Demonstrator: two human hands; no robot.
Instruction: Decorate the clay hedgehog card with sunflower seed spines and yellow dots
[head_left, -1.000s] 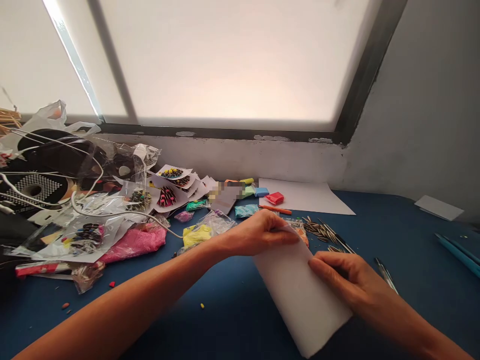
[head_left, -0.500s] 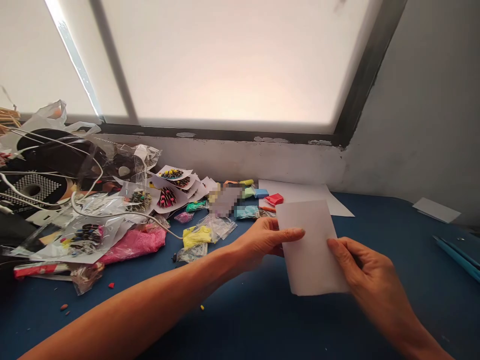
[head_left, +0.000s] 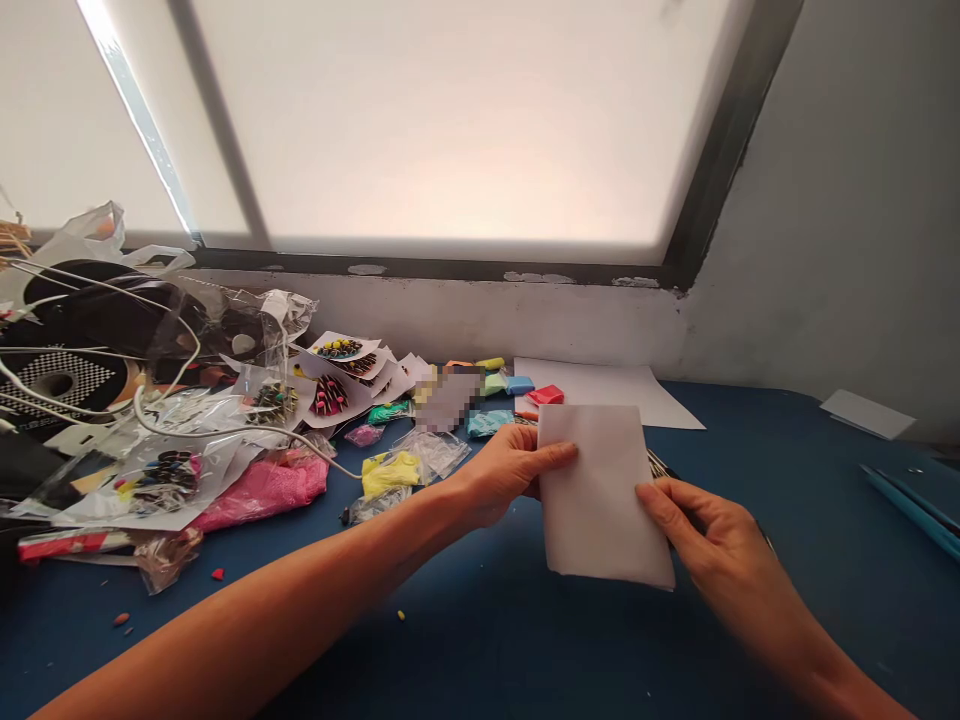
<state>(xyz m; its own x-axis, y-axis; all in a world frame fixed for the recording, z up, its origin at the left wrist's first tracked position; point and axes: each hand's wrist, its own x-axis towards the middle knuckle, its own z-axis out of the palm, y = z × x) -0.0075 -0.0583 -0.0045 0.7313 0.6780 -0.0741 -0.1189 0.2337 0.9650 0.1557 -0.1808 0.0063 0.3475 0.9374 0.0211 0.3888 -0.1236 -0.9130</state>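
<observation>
Between my two hands, above the blue table [head_left: 480,640], I hold a white sheet of paper [head_left: 604,510], its broad face toward me. It looks folded, with layers at the lower edge. My left hand [head_left: 517,465] pinches its left edge, thumb flat on the front and fingers behind. My right hand [head_left: 701,525] closes on the right edge, thumb in front. Thin metal tips [head_left: 658,466] poke out behind the paper by my right hand; the rest of that object is hidden. Beyond the paper lie a red clay packet [head_left: 545,394] and a larger white sheet [head_left: 645,395].
At the left are crumpled plastic bags [head_left: 172,415], a white cable [head_left: 225,428], a pink packet [head_left: 262,490] and white cards with small coloured-tipped pieces [head_left: 330,395]. A yellow clay packet [head_left: 390,470] lies beyond my left forearm. Small papers [head_left: 868,413] and a blue object [head_left: 911,510] lie right.
Both hands and the paper have shifted slightly left in view. Metal tips now show behind the paper's right edge.
</observation>
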